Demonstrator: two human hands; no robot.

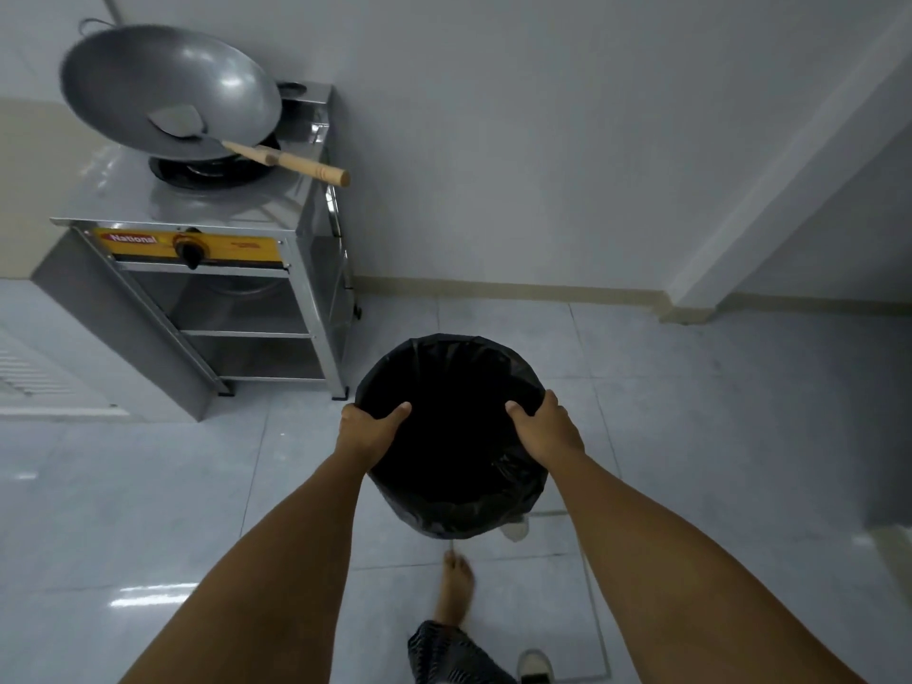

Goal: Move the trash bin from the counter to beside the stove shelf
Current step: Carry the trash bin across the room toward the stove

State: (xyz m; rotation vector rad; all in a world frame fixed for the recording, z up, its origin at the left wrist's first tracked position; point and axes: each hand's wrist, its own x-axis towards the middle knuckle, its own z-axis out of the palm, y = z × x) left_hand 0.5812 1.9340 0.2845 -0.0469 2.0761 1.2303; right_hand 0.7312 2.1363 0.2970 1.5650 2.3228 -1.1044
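Note:
I hold a round trash bin lined with a black bag, above the tiled floor. My left hand grips its left rim, thumb inside. My right hand grips the right rim the same way. The bin hangs just right of and in front of the metal stove shelf, near its front right leg. The bin's inside looks dark; its bottom is hidden.
On the stove shelf sits a gas burner with a large wok and a spatula whose wooden handle sticks out to the right. A white wall runs behind, with a corner pillar at the right. My bare foot is on the tiled floor below.

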